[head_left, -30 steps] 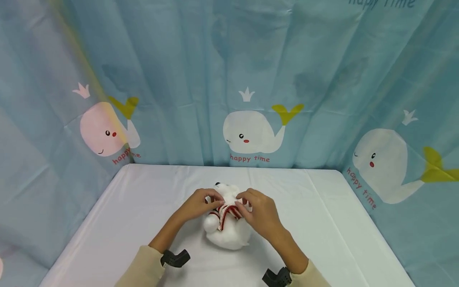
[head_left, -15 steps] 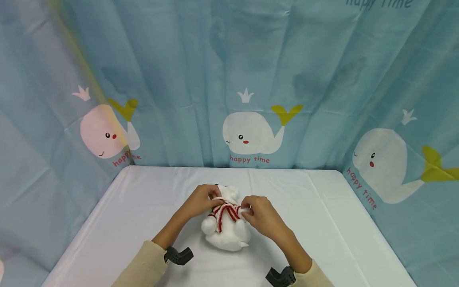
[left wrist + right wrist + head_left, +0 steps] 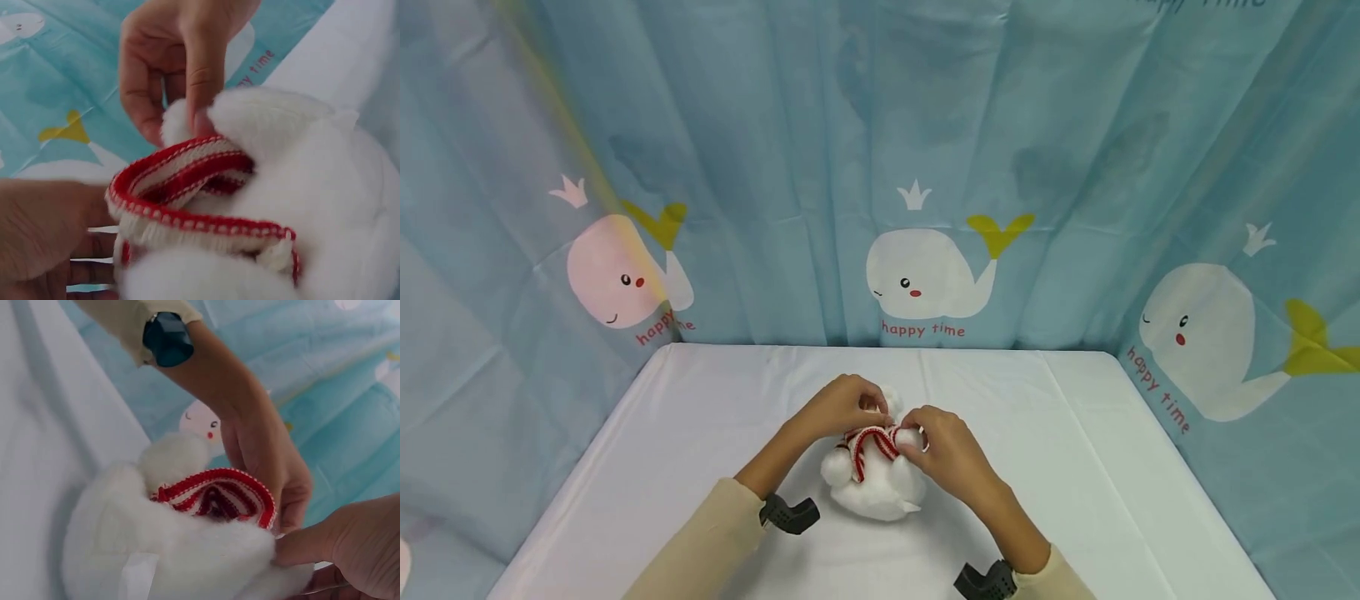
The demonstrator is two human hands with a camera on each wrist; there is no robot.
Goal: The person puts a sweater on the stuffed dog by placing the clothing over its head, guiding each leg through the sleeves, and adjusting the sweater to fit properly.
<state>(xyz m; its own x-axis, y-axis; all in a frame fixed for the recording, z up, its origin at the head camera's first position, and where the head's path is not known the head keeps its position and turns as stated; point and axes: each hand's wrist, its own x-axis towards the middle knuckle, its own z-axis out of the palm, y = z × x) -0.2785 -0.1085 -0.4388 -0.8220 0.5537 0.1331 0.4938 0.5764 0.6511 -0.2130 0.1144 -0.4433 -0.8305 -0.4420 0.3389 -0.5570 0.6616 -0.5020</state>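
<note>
A white plush bear (image 3: 876,492) sits on the table with its back and small tail towards me. It wears a red-and-white striped knit sweater (image 3: 867,437), whose edges gape apart at the back in both wrist views. At the neck, my left hand (image 3: 850,406) pinches the sweater's upper edge, partly covering the bear's head. My right hand (image 3: 951,450) grips the bear's right-side arm (image 3: 907,438) between thumb and fingers, close by the sweater's sleeve end. From the right wrist view, the thumb presses into white fur while the other fingers lie underneath.
A white cloth covers the table (image 3: 1037,433). Behind and at both sides hangs a blue curtain (image 3: 760,167) printed with whales. A black wrist camera (image 3: 792,515) is strapped to the left arm, another (image 3: 985,581) to the right.
My left hand has moved right and up along the neck, over the bear's head. My right hand has shifted outward from the collar to the bear's arm.
</note>
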